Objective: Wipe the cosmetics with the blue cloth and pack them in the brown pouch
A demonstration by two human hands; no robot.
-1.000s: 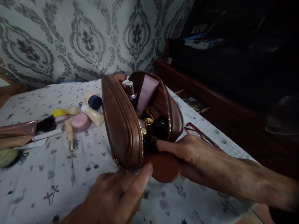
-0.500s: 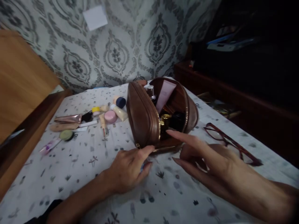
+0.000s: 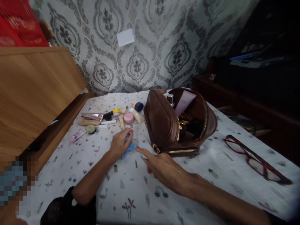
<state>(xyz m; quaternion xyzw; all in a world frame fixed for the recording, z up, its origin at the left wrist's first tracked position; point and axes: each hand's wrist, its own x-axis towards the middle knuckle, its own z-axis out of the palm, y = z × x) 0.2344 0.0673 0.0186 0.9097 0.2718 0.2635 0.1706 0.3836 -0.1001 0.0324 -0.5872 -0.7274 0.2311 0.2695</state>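
Observation:
An unzipped brown leather cosmetic bag (image 3: pixel 164 125) stands on a white patterned cloth (image 3: pixel 131 187); inside it are a pink tube (image 3: pixel 184 102), a silver-capped bottle (image 3: pixel 170 99) and gold-capped items. My left hand (image 3: pixel 120 144) lies left of the bag, fingers closed on a small blue thing (image 3: pixel 129 150) on the cloth. My right hand (image 3: pixel 161 165) hovers in front of the bag, forefinger stretched toward that blue thing, holding nothing.
Several cosmetics lie in a row left of the bag: a pink jar (image 3: pixel 128 118), a rose-gold tube (image 3: pixel 92 116), a green compact (image 3: pixel 90 128). Red-framed glasses (image 3: pixel 254 161) lie at the right. A wooden headboard (image 3: pixel 35 93) rises at the left; dark furniture (image 3: pixel 246 93) stands at the right.
Both hands left the bag and moved left. My left hand closed on a small blue thing on the cloth. The camera pulled back and turned left.

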